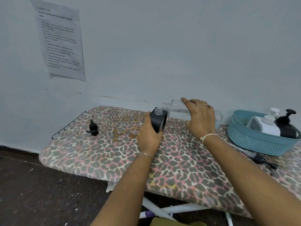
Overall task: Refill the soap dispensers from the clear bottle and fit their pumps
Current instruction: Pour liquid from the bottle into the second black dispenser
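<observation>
My left hand [149, 136] grips a black soap dispenser [158, 119] that stands on the ironing board with its clear neck uncapped. My right hand [201, 118] holds the clear bottle [177, 110] tipped on its side, with the threaded mouth pointing left just above the dispenser's neck. A little clear liquid lies in the bottle's lower side. One black pump [92, 127] lies at the board's left end. A second black pump [263, 161] lies at the right, in front of the basket.
A blue basket [260, 142] at the right holds a white dispenser [267, 123] and a black dispenser [286, 126], both with pumps on. The board's leopard-print cover [97, 157] ends at a wire rack [68, 124] on the left. The wall stands close behind.
</observation>
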Demonstrator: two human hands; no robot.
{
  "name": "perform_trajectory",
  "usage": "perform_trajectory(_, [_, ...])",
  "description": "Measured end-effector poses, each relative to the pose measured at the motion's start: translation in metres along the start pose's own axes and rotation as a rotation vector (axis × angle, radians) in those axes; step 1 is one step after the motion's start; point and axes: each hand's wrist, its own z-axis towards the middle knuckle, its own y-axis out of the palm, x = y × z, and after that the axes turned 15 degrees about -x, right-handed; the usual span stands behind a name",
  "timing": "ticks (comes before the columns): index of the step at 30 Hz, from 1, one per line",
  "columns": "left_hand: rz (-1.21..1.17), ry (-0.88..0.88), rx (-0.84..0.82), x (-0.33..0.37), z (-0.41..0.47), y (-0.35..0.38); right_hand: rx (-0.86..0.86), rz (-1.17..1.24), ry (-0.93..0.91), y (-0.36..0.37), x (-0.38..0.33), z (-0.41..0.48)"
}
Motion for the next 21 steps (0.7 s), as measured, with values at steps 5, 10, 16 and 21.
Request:
perform_trajectory(5, [-0.008, 0.007, 0.007, 0.0002, -0.0009, -0.0006, -0.003, -0.008, -0.01, 0.0005, -0.0026, 0.0012])
perform_trajectory(10, [-0.012, 0.006, 0.007, 0.0005, -0.0006, -0.0007, 0.011, -0.035, -0.023, -0.0016, -0.0035, 0.0029])
perform_trajectory(16, [-0.024, 0.02, 0.005, 0.0, -0.0009, -0.001, 0.013, -0.076, -0.039, -0.0043, -0.0037, 0.0054])
perform_trajectory(21, [-0.02, 0.018, 0.002, 0.0005, -0.0012, -0.0011, 0.02, -0.097, -0.047, -0.0037, -0.0038, 0.0062])
